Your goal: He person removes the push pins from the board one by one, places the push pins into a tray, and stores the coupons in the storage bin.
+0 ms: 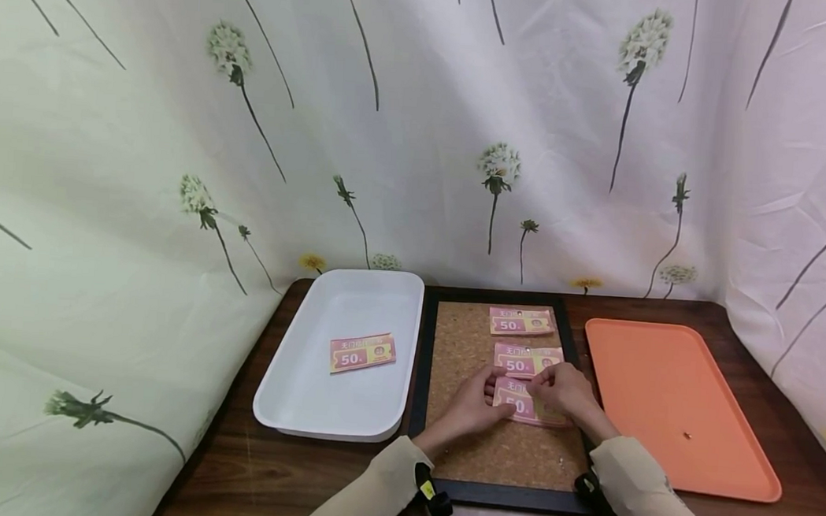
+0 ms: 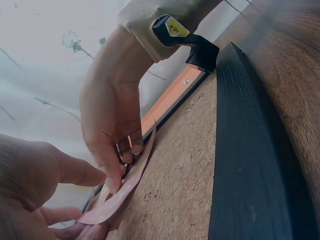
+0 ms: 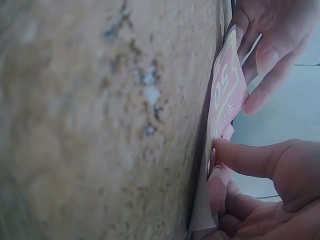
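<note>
Pink lowest coupon (image 1: pixel 526 408) bows off the corkboard (image 1: pixel 472 457); the left hand's (image 1: pixel 473 402) fingers pinch its side, the right hand's (image 1: pixel 568 390) apparently a hidden pin. Slack left grip could skew it.

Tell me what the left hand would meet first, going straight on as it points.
Already touching the bottom coupon, the left hand would probably meet the middle coupon first, just ahead; depth is unclear.

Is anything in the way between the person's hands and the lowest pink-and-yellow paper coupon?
Nothing visible: the left hand and right hand both touch that rectangular coupon, over the black-framed brown cork board.
</note>
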